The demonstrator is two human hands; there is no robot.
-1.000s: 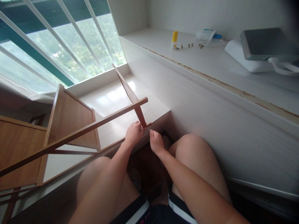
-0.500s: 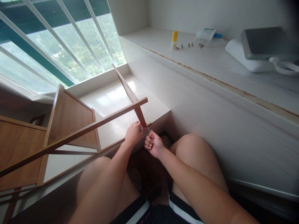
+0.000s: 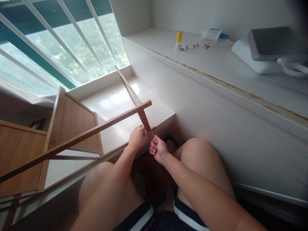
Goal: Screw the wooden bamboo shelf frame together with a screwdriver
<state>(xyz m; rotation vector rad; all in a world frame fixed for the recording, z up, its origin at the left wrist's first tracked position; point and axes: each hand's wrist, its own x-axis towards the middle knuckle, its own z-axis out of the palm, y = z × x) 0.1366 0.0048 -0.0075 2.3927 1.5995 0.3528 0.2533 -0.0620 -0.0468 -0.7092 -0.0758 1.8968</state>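
Note:
A brown wooden frame [image 3: 101, 127] reaches from the left edge toward me, with a flat wooden crosspiece [image 3: 144, 120] joined near its end. My left hand [image 3: 137, 138] is closed around the near end of that crosspiece. Close beside it, my right hand [image 3: 158, 150] is in a fist around a tool with a thin metal shaft [image 3: 152, 134]. The shaft's tip meets the wood near a small wooden piece [image 3: 153, 128]. My fingers hide the tool's handle, so its exact kind does not show.
Wooden panels [image 3: 74, 122] of the same furniture stand at left on a pale ledge [image 3: 113, 141] below a barred window [image 3: 72, 41]. On the chipped-edge shelf [image 3: 216, 69] are a yellow-capped bottle [image 3: 179, 40], several screws [image 3: 194, 46], a white tube [image 3: 211, 34] and a phone-like device [image 3: 269, 43].
Almost nothing differs. Both hands keep their grips at the crosspiece's end, and the view has shifted very slightly.

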